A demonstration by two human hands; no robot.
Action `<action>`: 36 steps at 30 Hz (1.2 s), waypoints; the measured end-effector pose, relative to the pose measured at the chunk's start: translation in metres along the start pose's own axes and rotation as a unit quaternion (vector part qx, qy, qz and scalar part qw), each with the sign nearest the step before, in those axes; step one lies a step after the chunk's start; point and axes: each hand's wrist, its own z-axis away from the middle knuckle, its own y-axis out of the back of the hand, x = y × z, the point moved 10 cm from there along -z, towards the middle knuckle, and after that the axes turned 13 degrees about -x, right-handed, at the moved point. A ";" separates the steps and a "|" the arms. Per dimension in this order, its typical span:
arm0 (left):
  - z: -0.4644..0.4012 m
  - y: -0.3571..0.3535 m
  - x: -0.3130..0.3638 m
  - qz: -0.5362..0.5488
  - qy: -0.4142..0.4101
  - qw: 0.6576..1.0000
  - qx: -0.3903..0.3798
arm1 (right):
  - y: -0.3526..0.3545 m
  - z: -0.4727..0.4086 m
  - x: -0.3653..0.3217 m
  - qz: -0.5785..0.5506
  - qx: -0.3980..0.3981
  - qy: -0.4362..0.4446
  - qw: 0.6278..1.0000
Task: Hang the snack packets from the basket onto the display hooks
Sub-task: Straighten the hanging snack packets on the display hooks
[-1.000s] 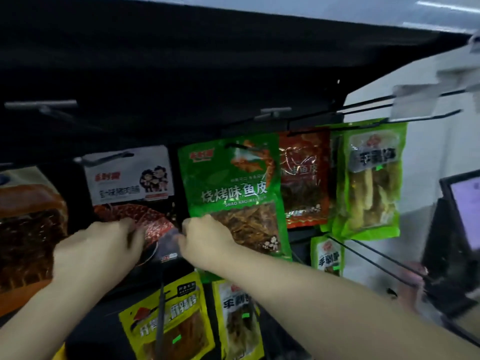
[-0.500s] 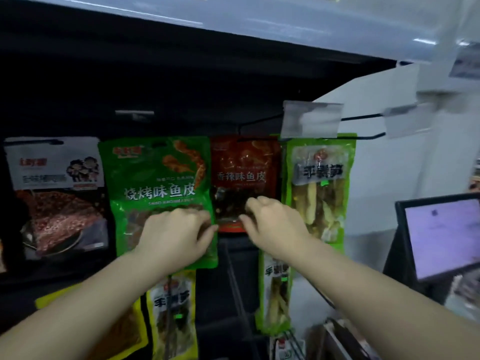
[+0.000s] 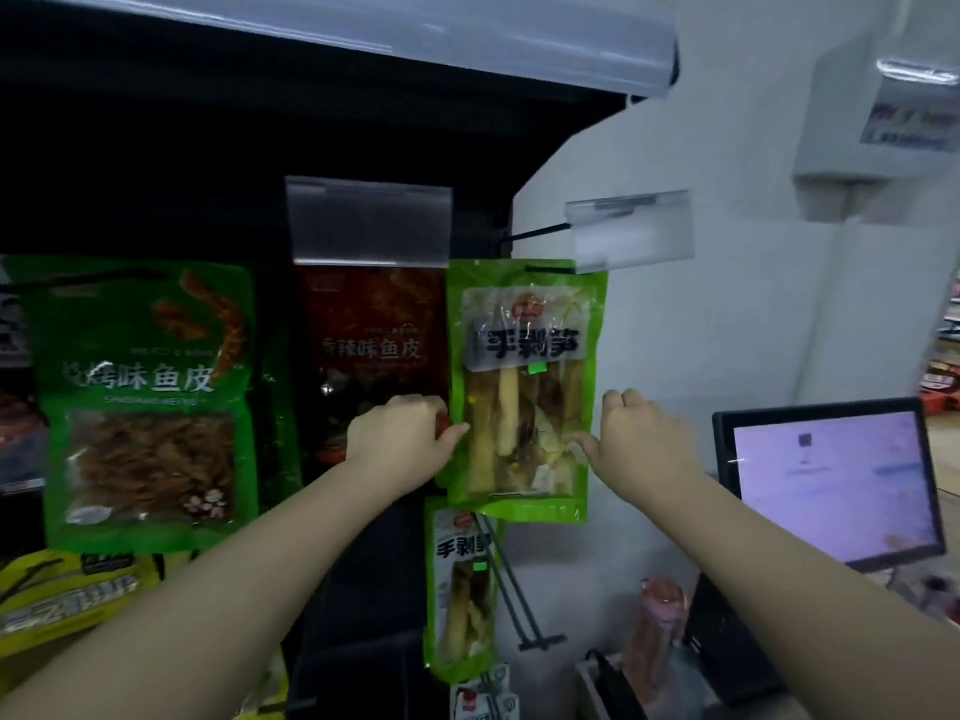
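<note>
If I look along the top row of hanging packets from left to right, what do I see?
Green fish-skin packet → dark red fish-skin packet → left hand → green bamboo-shoot packet → right hand → screen.

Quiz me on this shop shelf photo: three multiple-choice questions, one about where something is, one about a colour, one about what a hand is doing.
1. Where is the lit screen?
A. right of the packets
B. left of them
C. above them

2. What colour is the packet directly left of the clear-windowed green bamboo shoot packet?
A. blue
B. dark red
C. white

3. What is the left hand doing?
A. hanging loose
B. holding that bamboo shoot packet's left edge
C. touching the screen

Answers: A, the screen stands at the far right; B, its front is dark red; B, the thumb lies on the packet's left edge.
</note>
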 end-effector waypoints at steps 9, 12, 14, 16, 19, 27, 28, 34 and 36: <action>-0.026 0.008 -0.009 0.102 0.096 0.990 0.031 | -0.010 -0.039 -0.004 -0.067 0.010 0.044 0.997; -0.039 0.007 -0.017 0.151 0.116 0.981 0.034 | -0.011 -0.052 -0.007 -0.080 0.013 0.053 0.995; -0.051 0.003 -0.020 0.138 0.125 0.982 0.025 | -0.016 -0.065 -0.010 -0.109 -0.019 0.044 0.993; -0.061 -0.001 -0.019 0.122 0.124 0.985 0.015 | -0.025 -0.079 -0.011 -0.167 -0.058 0.031 0.984; -0.073 -0.009 -0.021 0.121 0.122 0.985 0.006 | -0.034 -0.096 -0.013 -0.235 -0.071 0.026 0.969; -0.058 -0.033 -0.022 0.104 0.138 0.983 -0.056 | -0.050 -0.087 -0.004 -0.270 -0.048 0.045 0.961; -0.054 -0.044 -0.023 0.116 0.130 0.980 -0.095 | -0.055 -0.083 -0.004 -0.260 -0.056 0.057 0.962; -0.048 -0.073 -0.019 0.162 0.119 0.970 -0.136 | -0.093 -0.075 -0.002 -0.250 -0.105 0.040 0.962; -0.053 -0.074 -0.020 0.152 0.151 0.968 -0.132 | -0.094 -0.080 -0.002 -0.266 -0.102 0.030 0.958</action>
